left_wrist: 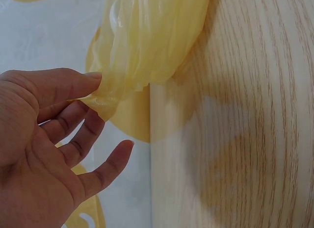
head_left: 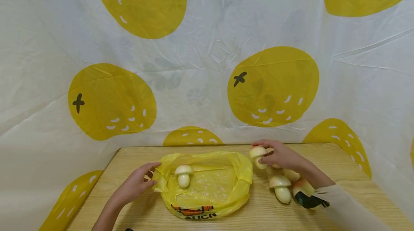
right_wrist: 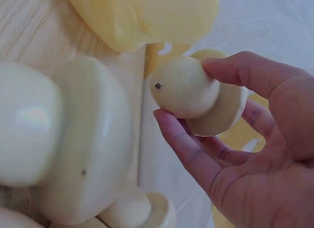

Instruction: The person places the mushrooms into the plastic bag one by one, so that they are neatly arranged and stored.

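A yellow plastic bag [head_left: 207,202] lies wide-mouthed on the wooden table, with black and orange print on its front. Inside it, toward the left, one cream mushroom [head_left: 183,177] stands cap up. My left hand [head_left: 136,185] pinches the bag's left rim between thumb and fingers; in the left wrist view the little finger [left_wrist: 115,162] stands away from the plastic. Beyond the bag's right side, my right hand [head_left: 280,156] holds another mushroom [head_left: 258,152] up by its cap and stem. The right wrist view shows a dark spot on that mushroom's stem end [right_wrist: 179,88].
Several more mushrooms [head_left: 280,188] lie on the table under and beside my right forearm. A dark green, glossy object [head_left: 308,200] is among them, partly covered by the sleeve [head_left: 343,206]. A white cloth [head_left: 194,105] with yellow fruit prints hangs behind the table's far edge.
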Action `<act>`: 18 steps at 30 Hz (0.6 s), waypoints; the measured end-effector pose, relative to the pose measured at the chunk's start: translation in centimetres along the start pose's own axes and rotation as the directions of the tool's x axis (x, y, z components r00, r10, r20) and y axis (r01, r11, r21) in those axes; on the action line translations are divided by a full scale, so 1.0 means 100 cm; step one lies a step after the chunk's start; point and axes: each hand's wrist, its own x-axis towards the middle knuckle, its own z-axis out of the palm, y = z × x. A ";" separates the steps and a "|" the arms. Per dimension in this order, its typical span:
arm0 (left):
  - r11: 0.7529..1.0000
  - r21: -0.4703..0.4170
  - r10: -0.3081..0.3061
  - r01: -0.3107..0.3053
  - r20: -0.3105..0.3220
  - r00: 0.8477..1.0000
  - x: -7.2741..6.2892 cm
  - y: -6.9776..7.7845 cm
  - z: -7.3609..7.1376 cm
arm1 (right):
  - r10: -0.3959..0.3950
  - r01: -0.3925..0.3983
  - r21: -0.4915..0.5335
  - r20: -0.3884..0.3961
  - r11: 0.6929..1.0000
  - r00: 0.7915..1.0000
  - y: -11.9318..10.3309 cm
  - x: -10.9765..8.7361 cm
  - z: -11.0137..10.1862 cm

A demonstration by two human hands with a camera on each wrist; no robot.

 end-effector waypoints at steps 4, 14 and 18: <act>1.000 -0.003 -0.005 0.005 0.000 1.000 0.000 0.001 0.000 | -0.028 0.029 0.038 -0.019 0.999 0.999 -0.004 -0.001 -0.001; 1.000 -0.005 -0.017 0.017 0.001 1.000 -0.001 0.002 0.001 | -0.084 0.091 0.124 -0.064 0.988 0.994 -0.017 0.001 0.004; 1.000 -0.007 -0.019 0.019 0.000 1.000 0.000 0.001 0.002 | -0.097 0.108 0.157 -0.080 0.982 0.992 -0.023 0.001 0.007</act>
